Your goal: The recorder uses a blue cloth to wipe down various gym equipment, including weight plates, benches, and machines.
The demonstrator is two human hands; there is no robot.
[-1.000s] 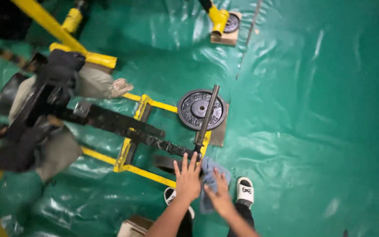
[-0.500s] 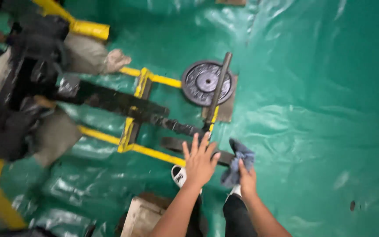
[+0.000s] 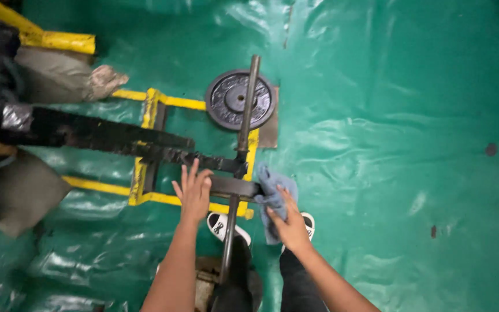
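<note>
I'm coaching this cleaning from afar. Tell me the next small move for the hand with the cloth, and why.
Probably draw the blue cloth leftward along the dark metal bar. The right hand presses the cloth against that bar's end, while the left hand lies flat, fingers spread, on the bar's other part, seemingly steadying it. The rest of the bar between the hands looks unwiped.
</note>
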